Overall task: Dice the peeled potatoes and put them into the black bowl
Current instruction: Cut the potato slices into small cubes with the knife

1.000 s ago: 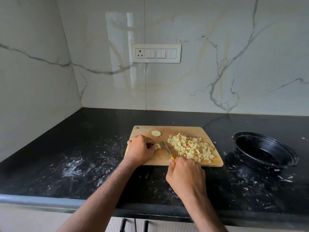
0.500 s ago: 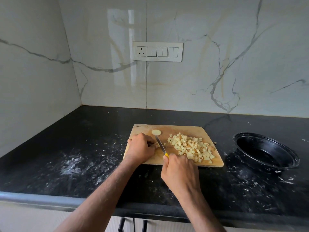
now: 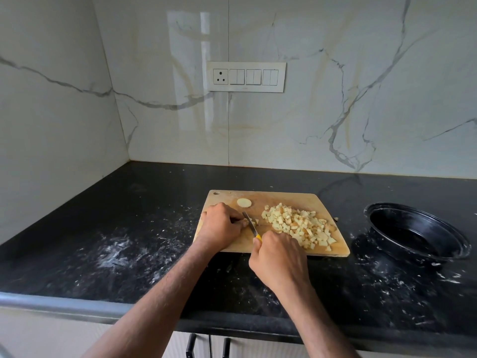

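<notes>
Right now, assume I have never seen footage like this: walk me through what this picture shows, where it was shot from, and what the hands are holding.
There is no machine here, only a person's two bare hands. The single picture comes from a wide-angle camera worn on the person's head, looking forward and down, so the forearms enter from the bottom edge.

On the black countertop lies a wooden cutting board. On it sit a pile of diced potato and one round potato slice.

The left hand holds a small potato piece down with curled fingers. The right hand grips a knife with a yellow handle, its blade at that piece.

To the right stands the black bowl, with no potato in it yet.
</notes>
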A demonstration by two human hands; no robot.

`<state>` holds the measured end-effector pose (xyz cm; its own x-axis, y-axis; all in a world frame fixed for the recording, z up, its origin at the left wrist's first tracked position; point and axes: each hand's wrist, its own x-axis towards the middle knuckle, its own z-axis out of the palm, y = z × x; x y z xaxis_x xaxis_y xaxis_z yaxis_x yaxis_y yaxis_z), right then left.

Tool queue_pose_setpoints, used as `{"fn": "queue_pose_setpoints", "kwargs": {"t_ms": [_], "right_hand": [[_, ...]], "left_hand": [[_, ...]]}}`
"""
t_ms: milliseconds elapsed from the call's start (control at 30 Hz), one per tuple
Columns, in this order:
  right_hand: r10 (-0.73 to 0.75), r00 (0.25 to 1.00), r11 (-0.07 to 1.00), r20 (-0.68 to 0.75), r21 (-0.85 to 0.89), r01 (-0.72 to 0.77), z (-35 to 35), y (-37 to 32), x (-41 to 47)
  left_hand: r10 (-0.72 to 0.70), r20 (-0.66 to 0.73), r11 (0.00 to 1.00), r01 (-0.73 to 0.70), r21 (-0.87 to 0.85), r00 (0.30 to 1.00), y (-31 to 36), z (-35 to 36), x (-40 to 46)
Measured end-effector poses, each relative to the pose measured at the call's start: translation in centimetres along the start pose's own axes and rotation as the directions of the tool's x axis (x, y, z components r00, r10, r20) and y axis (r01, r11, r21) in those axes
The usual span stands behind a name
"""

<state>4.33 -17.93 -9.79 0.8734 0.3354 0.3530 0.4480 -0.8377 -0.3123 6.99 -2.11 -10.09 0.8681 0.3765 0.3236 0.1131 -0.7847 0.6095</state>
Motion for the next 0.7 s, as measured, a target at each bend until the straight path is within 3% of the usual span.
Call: {"fn": "queue_pose_setpoints", "kwargs": {"t_ms": [300,567,700], "right_hand": [[-0.012,0.999,0.989,-0.035,-0.149,0.006,0.0,-1.8,-0.7],[0.021,0.985,0.997,-0.173,-0.075,-0.035,0.7,-0.7,-1.0],[-0.014,0.989,0.996,-0.151,-0.087,0.001,0.8,-0.7,-1.0]], "left_hand": [[0.006,-0.014,0.999,-0.006,0.049,1.000,0.0,0.1,-0.5],[0.011,-0.014,0.999,-0.010,0.047,1.000,-0.4,0.3,-0.1],[0.015,-0.014,0.996,-0.014,0.087,1.000,-0.3,0.3,-0.2]]}}
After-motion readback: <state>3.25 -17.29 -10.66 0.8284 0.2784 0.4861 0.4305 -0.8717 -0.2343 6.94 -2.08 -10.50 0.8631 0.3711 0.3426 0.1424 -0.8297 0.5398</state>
